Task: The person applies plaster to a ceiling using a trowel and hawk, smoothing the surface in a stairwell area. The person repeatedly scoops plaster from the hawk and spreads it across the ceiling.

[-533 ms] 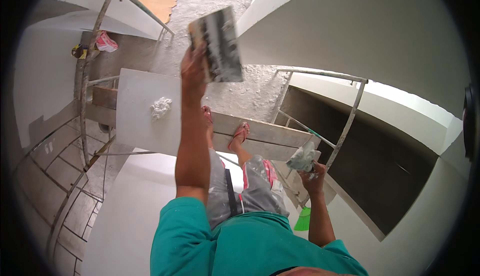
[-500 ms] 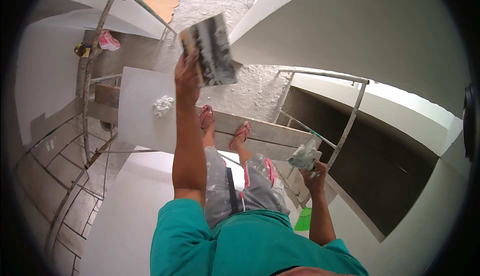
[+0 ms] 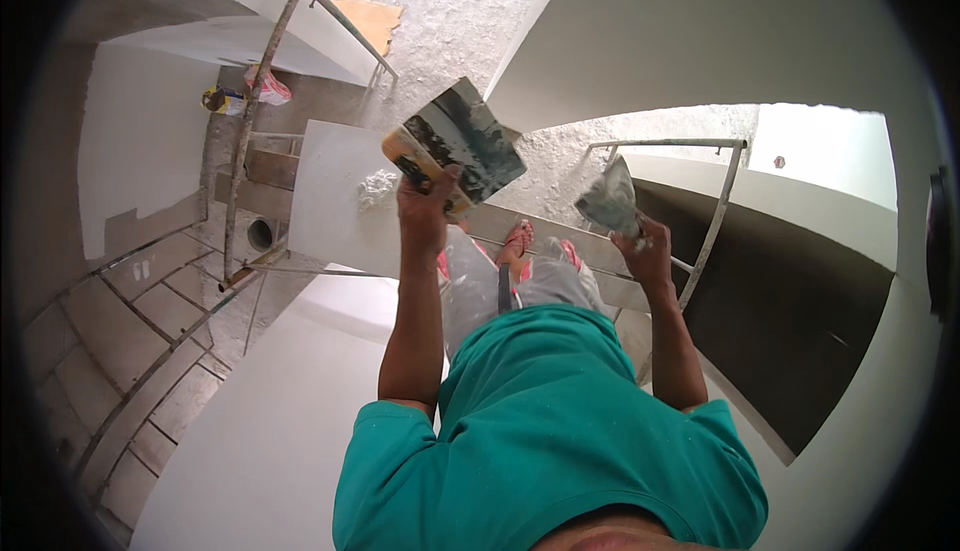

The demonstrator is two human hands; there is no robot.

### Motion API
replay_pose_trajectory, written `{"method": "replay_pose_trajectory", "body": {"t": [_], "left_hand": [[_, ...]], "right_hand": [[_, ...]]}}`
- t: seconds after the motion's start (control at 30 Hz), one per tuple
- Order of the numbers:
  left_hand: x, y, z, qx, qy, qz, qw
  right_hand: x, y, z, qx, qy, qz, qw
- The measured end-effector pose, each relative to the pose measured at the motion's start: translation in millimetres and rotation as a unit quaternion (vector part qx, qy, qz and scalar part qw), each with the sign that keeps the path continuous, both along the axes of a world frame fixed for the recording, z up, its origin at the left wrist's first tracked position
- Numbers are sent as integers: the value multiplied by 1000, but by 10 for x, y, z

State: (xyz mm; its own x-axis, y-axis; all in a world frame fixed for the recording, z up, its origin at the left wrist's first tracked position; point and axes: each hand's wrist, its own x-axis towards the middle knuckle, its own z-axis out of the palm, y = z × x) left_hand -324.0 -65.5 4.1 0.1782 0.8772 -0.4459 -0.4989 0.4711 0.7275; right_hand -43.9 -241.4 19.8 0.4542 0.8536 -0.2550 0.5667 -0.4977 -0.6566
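Observation:
My left hand (image 3: 425,209) grips a rectangular flat tool (image 3: 470,146), smeared with grey and white plaster and tilted in front of me. My right hand (image 3: 645,251) is closed on a putty knife (image 3: 608,201) whose broad blade is coated in pale filler and points up and left, apart from the flat tool. Behind my left hand lies a white board (image 3: 330,181) on wooden planks, bearing a crumbly white clump (image 3: 377,187). My sandalled foot (image 3: 517,241) shows between the two tools on the plank.
Metal scaffold frames (image 3: 240,191) (image 3: 725,201) stand at both sides. A curved pale wall (image 3: 700,31) rises at upper right, above a dark opening (image 3: 770,331). Rough dusty floor (image 3: 450,21), cardboard (image 3: 365,21) and a pink-white bag (image 3: 270,86) lie beyond. Tiles (image 3: 170,321) show at lower left.
The view has shifted. The flat tool has come lower and rightward and is turned more diagonally. My right hand has lifted the putty knife higher, bringing the two tools nearer each other.

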Motion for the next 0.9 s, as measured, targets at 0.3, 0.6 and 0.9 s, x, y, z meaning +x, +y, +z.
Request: {"method": "replay_pose_trajectory", "body": {"t": [0.3,0.6,0.9], "left_hand": [[331,-614,906,124,146,-133,972],[788,-802,872,518,333,-246,748],[198,-406,-332,441,566,-200,666]], "right_hand": [[-234,279,706,-2,-7,-28,1000],[186,-102,921,3,3,-38,999],[527,-491,671,75,50,-88,992]]}}
